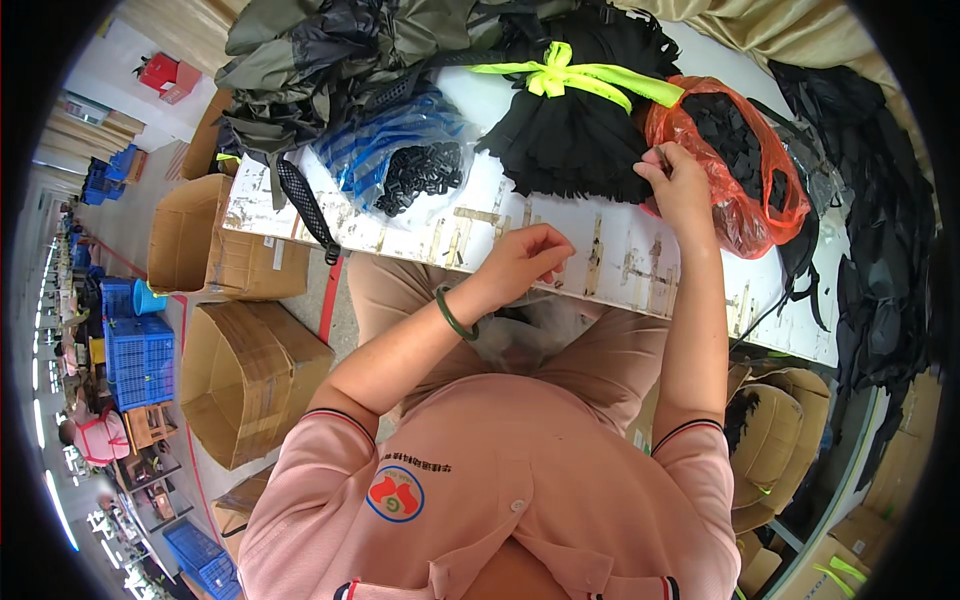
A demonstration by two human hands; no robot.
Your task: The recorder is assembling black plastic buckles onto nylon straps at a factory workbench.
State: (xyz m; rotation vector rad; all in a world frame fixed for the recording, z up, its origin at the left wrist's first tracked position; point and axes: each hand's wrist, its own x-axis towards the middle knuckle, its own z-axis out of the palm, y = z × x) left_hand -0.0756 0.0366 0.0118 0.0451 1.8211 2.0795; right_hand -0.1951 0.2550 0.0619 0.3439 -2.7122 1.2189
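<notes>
Right hand [680, 185] is pinching the black fabric bundle [575, 140], fanning toward 6 o'clock. Left hand [525, 262] is resting curled on the worktop [620, 265]; grip contents indiscernible.

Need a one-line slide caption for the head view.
Right hand pinches black fabric pieces; left hand rests on white table.

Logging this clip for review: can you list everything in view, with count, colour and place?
Table: one, white, worn, centre.
Fabric bundle: one, black, tied with a yellow-green ribbon, mid-table.
Plastic bag: one, orange-red, holding black pieces, right.
Clear bag: one, blue strips and black buckles inside, left of bundle.
Garments: pile, olive and dark, table's far left.
Cardboard boxes: several, brown, floor left.
Crates: several, blue, far left.
Left hand: pinched at the table's near edge, green bangle on the wrist.
Right hand: at the orange-red bag's mouth.
</notes>
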